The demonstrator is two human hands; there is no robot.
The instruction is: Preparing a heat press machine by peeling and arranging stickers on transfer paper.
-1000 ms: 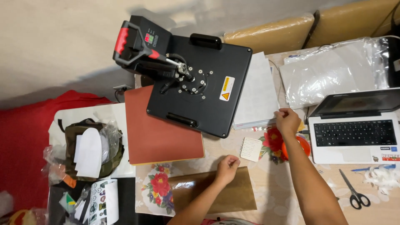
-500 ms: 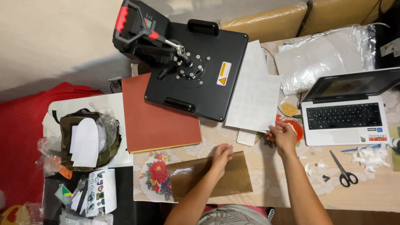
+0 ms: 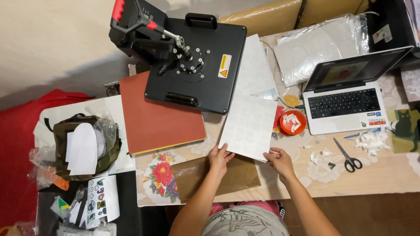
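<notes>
The white sheet [image 3: 250,124] hides part of the brown paper [image 3: 210,175] and the red bowl's [image 3: 292,122] left edge. The laptop [image 3: 345,94] screen is too dark to make out, and the press [image 3: 192,57] is cut off at the top.

The left hand [image 3: 218,158] pinches the sheet's near edge. The right hand [image 3: 280,161] grips its near right corner. The sheet lies on the table [image 3: 393,175], between the press and the hands.

A moment ago the left hand lay flat on the brown paper and the right hand was up by the bowl. Now both have come onto the sheet.
</notes>
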